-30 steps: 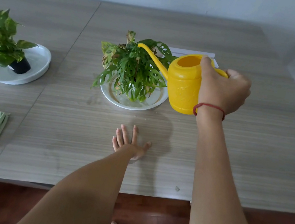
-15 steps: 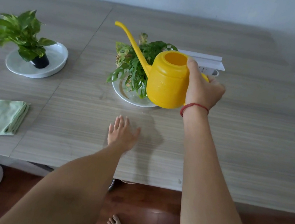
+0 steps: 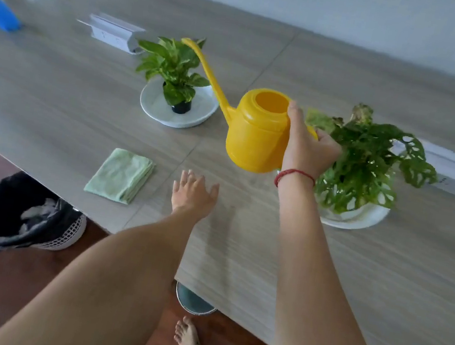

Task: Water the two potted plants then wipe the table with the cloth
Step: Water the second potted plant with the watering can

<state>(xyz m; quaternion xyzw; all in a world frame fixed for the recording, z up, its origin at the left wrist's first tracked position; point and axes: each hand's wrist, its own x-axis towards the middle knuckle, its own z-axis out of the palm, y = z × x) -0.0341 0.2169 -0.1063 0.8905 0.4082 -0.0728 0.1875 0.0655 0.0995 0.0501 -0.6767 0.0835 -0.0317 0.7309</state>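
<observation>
We see the right hand (image 3: 307,146) wrapped around the handle of the yellow watering can (image 3: 257,130), fingers closed on it, holding it in the air at the centre of the frame. Its long spout points up and to the left, the tip over the small potted plant (image 3: 174,70), which stands on a white plate (image 3: 153,102) in the upper middle. The larger leafy plant (image 3: 366,162) sits on its own white plate (image 3: 363,219) at the right, just behind the right hand. The left hand (image 3: 194,194) lies flat on the grey worktop (image 3: 53,89), fingers spread and holding nothing. The folded green cloth (image 3: 120,175) lies on the worktop just left of that hand, near the front edge.
</observation>
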